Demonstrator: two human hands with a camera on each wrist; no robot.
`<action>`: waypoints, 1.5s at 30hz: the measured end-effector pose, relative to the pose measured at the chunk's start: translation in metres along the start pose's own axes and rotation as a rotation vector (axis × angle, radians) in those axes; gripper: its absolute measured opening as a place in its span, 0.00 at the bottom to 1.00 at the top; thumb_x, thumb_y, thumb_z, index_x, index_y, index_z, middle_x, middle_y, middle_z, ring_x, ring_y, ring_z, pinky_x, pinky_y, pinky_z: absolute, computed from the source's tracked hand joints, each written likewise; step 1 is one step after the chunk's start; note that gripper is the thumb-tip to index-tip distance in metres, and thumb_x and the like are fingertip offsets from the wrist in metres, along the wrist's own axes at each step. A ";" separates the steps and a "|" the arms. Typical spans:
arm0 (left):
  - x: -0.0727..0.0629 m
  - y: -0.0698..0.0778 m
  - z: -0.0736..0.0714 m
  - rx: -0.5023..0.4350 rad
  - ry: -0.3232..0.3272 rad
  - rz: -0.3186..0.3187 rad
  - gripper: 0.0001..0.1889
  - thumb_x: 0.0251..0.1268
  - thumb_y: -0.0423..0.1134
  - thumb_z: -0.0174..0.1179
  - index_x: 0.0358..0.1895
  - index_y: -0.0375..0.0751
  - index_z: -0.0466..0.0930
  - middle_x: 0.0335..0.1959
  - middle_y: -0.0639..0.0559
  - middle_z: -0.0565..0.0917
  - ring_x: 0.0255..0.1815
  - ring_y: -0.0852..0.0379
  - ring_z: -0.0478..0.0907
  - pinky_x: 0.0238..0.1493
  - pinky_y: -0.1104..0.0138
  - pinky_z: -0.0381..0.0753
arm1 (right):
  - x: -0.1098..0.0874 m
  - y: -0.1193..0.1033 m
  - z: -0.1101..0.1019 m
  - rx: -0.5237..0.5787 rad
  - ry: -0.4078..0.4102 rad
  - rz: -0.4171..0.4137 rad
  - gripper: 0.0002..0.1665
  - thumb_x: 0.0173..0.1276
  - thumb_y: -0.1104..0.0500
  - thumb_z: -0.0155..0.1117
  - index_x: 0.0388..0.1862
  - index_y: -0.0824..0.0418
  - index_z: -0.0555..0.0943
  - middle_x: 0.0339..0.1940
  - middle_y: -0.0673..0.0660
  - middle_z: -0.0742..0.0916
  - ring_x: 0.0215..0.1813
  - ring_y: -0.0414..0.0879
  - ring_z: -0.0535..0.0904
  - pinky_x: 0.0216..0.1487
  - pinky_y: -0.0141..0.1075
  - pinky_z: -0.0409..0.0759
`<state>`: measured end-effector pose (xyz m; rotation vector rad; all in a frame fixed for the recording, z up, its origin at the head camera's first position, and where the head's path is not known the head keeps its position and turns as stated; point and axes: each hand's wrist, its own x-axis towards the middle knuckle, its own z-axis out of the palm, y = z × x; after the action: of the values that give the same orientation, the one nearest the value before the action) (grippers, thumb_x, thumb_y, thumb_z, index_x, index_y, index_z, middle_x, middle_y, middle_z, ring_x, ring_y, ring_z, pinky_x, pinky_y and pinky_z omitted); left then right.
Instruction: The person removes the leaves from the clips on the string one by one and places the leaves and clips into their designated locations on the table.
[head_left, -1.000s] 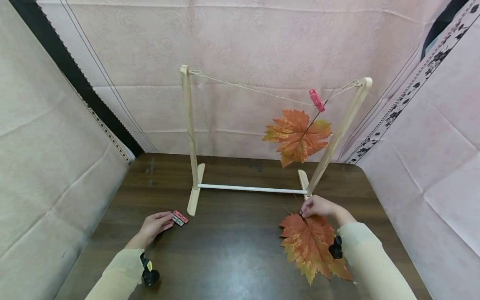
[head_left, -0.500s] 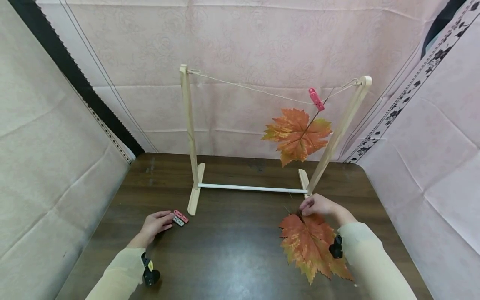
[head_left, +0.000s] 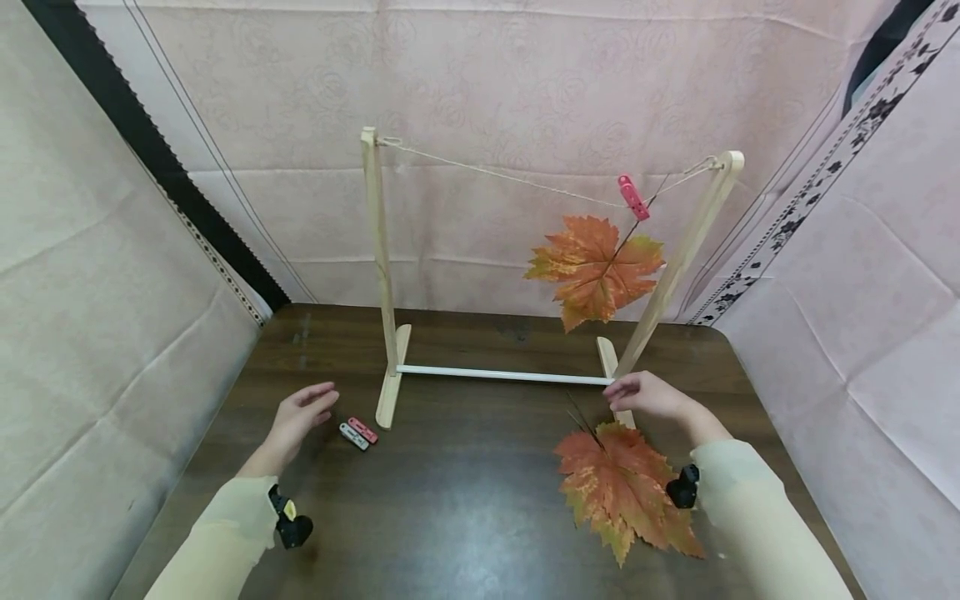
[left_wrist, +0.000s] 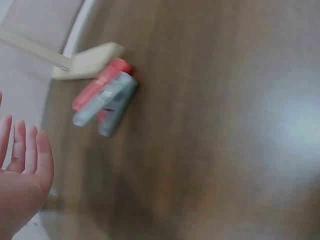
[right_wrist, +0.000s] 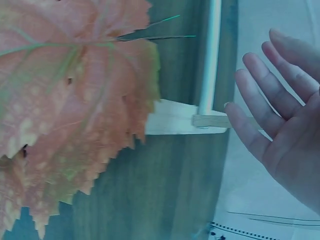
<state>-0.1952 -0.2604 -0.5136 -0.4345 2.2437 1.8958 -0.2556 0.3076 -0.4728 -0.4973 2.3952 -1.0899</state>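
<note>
My left hand (head_left: 294, 421) is raised beside a grey clothespin (head_left: 353, 436) and a pink clothespin (head_left: 363, 430) lying side by side on the table. Its fingers (left_wrist: 31, 155) are loosely extended and hold nothing. My right hand (head_left: 654, 397) hovers empty, fingers relaxed, above the orange maple leaves (head_left: 618, 487). These overlap in a pile on the table, with two thin stems pointing away from me. Another maple leaf (head_left: 596, 271) hangs by its stem from the string (head_left: 495, 174), held by a pink clothespin (head_left: 633, 198).
A wooden frame stands at the table's back, with a left post (head_left: 378, 250), a right post (head_left: 678, 262) and a white crossbar (head_left: 502, 376) low between its feet. Pale cloth (head_left: 480, 92) surrounds the brown table (head_left: 450, 500) at the back and both sides.
My left hand has drawn back and up from the clothespins. My right hand has let go of the leaves on the table and risen toward the right post's foot.
</note>
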 end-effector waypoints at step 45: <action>-0.006 0.182 0.090 -0.063 -0.307 0.449 0.22 0.66 0.33 0.55 0.62 0.30 0.67 0.44 0.65 0.78 0.45 0.69 0.76 0.47 0.76 0.78 | -0.030 -0.107 -0.063 0.046 0.271 -0.121 0.23 0.66 0.57 0.61 0.55 0.70 0.75 0.49 0.54 0.84 0.45 0.31 0.79 0.46 0.24 0.77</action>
<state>-0.2548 -0.1446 -0.3581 0.3665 2.2037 2.0605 -0.2510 0.2942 -0.3453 -0.5123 2.5924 -1.3369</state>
